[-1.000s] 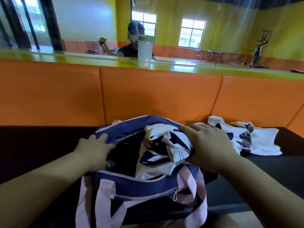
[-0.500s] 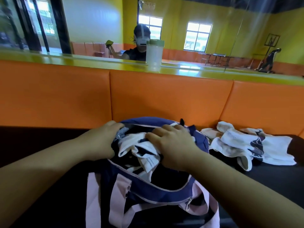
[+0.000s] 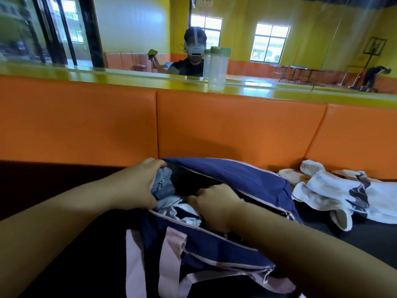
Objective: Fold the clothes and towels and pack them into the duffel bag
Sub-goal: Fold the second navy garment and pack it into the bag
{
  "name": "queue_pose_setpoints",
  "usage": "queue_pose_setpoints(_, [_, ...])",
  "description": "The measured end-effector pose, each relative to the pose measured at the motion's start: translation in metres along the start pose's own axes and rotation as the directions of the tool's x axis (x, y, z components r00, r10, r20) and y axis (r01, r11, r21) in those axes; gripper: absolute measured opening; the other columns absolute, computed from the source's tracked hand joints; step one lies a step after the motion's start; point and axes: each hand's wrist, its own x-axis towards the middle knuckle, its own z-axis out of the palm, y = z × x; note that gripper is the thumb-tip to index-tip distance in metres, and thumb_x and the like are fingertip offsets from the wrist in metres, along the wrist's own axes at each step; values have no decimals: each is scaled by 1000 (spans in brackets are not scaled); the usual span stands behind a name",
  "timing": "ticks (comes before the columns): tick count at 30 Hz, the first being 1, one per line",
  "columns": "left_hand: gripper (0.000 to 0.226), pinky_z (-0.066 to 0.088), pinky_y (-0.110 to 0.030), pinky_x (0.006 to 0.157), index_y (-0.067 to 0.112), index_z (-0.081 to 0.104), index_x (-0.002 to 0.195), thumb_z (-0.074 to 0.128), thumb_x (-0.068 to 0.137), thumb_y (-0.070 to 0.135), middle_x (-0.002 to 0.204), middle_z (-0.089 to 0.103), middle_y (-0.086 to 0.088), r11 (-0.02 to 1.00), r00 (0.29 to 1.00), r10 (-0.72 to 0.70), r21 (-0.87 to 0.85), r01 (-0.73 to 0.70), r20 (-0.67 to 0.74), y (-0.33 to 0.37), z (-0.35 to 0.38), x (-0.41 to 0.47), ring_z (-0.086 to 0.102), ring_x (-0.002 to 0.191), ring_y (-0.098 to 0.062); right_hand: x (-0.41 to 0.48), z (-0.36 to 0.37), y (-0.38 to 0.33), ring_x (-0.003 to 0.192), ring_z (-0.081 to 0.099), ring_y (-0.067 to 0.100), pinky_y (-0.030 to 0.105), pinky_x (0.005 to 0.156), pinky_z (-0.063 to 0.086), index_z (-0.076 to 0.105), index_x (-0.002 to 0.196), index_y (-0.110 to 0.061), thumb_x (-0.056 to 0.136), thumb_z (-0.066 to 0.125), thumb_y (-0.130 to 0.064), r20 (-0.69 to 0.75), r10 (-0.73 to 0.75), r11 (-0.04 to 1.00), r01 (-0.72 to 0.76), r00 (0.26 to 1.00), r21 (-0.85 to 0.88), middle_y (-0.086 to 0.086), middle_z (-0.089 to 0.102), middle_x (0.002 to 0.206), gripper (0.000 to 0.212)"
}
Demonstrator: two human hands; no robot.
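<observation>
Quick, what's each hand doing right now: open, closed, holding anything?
Left hand: closed, gripping the rim of the navy blue fabric duffel bag.
Right hand: fingers curled on the white and navy cloth garment inside it.

We see a navy duffel bag (image 3: 232, 179) with pale pink straps, unzipped and gaping, on a dark seat (image 3: 53, 179). A white and navy garment (image 3: 178, 209) lies crumpled inside. Just right, white printed cloth (image 3: 343, 196) lies heaped, unfolded.

Clear jar (image 3: 217, 69) with green lid on yellow ledge (image 3: 107, 74), orange padded backrest (image 3: 236, 130), dark bench seat (image 3: 43, 179)
</observation>
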Motion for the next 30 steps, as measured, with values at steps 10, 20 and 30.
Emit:
queue_pose_setpoints(10, [87, 48, -18, 59, 27, 24, 141, 72, 68, 20, 136, 34, 9, 1000, 1000, 17, -13, -17, 4, 11, 7, 8, 58, 87, -9, 5, 2, 4, 100, 57, 35, 38, 70, 46, 45, 121, -18, 82, 60, -37, 9, 113, 989, -114, 994, 98, 9, 58, 115, 46])
queue_pose_setpoints(20, [86, 50, -19, 73, 27, 26, 140, 72, 68, 19, 137, 33, 9, 998, 999, 24, -49, -25, -28, 1, 18, 2, 53, 102, -8, -30, 15, 17, 126, 36, 27, 41, 108, 33, 54, 131, -21, 84, 57, -51, -139, -90, 953, 126, 986, 277, 6, 44, 139, 57])
queue_pose_setpoints(30, [71, 42, -22, 46, 37, 19, 127, 67, 77, 18, 103, 43, 10, 998, 997, 55, -7, -56, -46, 8, 36, -16, 56, 62, -12, -18, 42, 4, 146, 6, 29, 56, 115, 12, 25, 146, -38, 80, 60, -60, 249, -60, 954, -18, 967, 299, -3, 16, 158, 78])
